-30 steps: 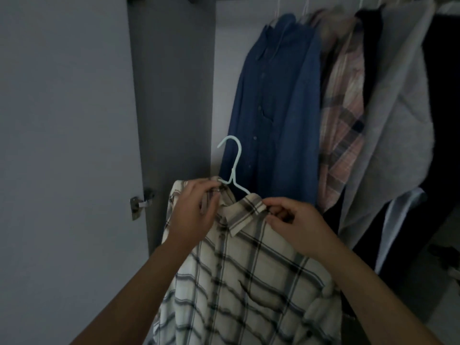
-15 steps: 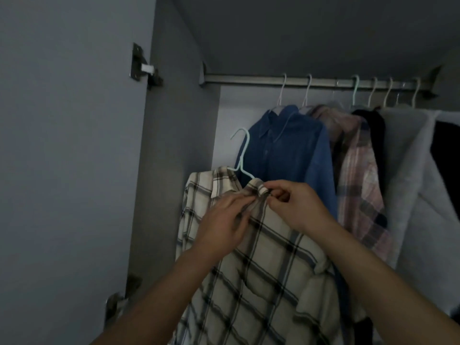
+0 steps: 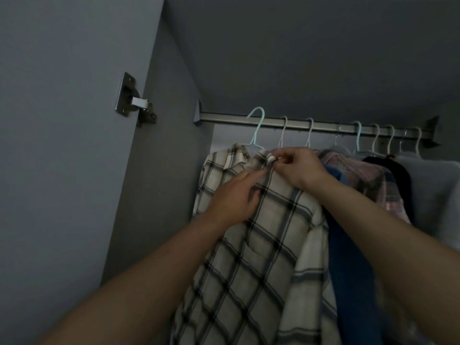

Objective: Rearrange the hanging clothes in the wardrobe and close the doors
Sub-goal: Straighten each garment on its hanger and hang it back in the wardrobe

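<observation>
The plaid shirt [image 3: 261, 240] hangs at the left end of the wardrobe rail [image 3: 321, 125], on a pale green hanger [image 3: 256, 130] whose hook sits up at the rail — whether it rests on the bar or just in front of it cannot be told. The right hand [image 3: 296, 168] pinches the shirt's collar between thumb and fingertips, just below the hanger's neck. The left hand [image 3: 234, 197] lies against the shirt's front a little lower, its fingers nearly straight and pointing toward the collar; its grip is spread flat on the cloth rather than closed round it.

Just right of the plaid shirt, partly hidden behind it and the right arm, hangs a blue shirt [image 3: 348, 265]. Further along the rail come a pink checked shirt [image 3: 368, 180], a dark garment [image 3: 398, 175] and a grey one [image 3: 433, 195] at the right end — each on a white or pale hanger.

The wardrobe door [image 3: 62, 145] stands open on the left, with a metal hinge [image 3: 134, 99] on its inner face.
</observation>
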